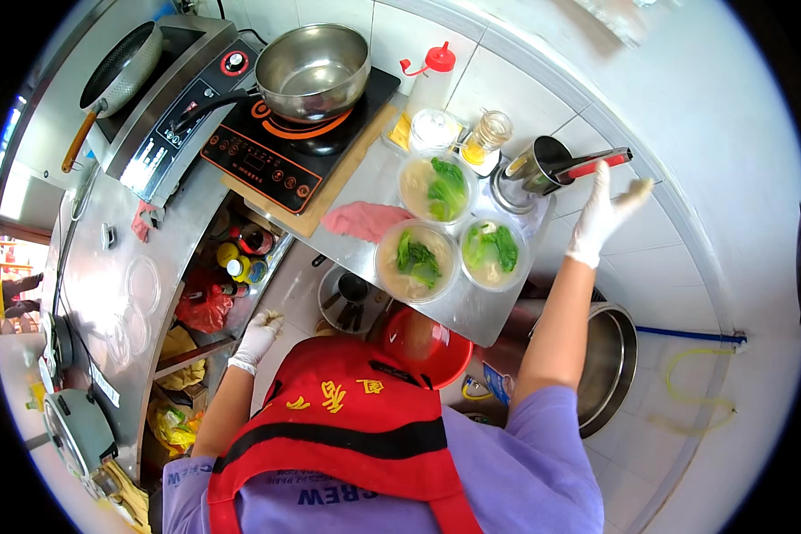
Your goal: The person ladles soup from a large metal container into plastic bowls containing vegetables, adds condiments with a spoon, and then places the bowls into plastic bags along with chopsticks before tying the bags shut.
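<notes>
My right hand (pixel 604 213), in a white glove, has its fingers spread beside red-handled tongs (pixel 591 165). One finger overlaps the handle; whether it touches is unclear. The tongs rest in a metal cup (pixel 532 165). Low on the left, my gloved left hand (pixel 260 339) hangs with fingers curled and nothing visible in it. Between the hands, on a steel table, sit three clear round tubs of broth with leafy greens: a back one (pixel 438 187), a front one (pixel 416 261) and a right one (pixel 494 254). A pink cloth (pixel 366 221) lies beside them.
A steel pan (pixel 312 72) stands on an induction cooker (pixel 274 150). Behind the tubs are a red-capped squeeze bottle (pixel 432 80), a white-lidded container (pixel 434 130) and a glass jar (pixel 488 137). A red basin (pixel 427 344) and a large metal pot (pixel 607 367) are below. Clear lids (pixel 128 327) lie on the left counter.
</notes>
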{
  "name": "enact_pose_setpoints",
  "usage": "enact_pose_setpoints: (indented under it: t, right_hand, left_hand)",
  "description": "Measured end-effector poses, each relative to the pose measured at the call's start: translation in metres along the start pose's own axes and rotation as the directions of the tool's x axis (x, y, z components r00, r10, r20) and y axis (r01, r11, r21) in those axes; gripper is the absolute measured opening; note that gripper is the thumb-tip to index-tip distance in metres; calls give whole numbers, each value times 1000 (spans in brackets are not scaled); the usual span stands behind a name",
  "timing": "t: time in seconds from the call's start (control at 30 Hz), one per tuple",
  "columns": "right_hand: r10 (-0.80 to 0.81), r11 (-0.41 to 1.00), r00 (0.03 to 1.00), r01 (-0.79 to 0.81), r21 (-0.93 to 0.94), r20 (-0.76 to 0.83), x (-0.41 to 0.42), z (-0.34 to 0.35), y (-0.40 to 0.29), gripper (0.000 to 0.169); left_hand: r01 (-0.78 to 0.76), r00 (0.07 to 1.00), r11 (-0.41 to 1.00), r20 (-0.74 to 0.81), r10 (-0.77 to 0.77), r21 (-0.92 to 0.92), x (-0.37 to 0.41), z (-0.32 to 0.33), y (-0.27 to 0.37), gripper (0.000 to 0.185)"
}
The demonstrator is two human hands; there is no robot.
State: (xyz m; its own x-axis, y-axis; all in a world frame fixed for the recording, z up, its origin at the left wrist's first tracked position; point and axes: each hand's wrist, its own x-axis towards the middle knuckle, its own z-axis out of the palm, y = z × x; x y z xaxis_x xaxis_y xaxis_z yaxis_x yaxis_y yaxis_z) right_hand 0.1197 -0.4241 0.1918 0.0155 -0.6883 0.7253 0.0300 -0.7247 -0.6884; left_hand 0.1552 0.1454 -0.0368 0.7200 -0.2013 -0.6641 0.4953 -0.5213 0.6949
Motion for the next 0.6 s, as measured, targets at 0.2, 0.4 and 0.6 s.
enact_pose_setpoints:
  t: [0.2, 0.4, 0.6]
  right_hand:
    - [54, 989, 779, 44, -139, 625, -62, 67, -8, 75]
    - [372, 928, 763, -324, -185, 529, -80, 133, 80, 80]
    - [20, 978, 906, -105, 180, 422, -57, 124, 40, 54]
  left_hand:
    - [216, 973, 976, -77, -216, -2, -16, -27, -84, 20]
    - [370, 891, 924, -242, -383, -99, -57, -61, -159, 19]
    - [422, 855, 881, -229, -465, -214, -82, -62, -207, 19]
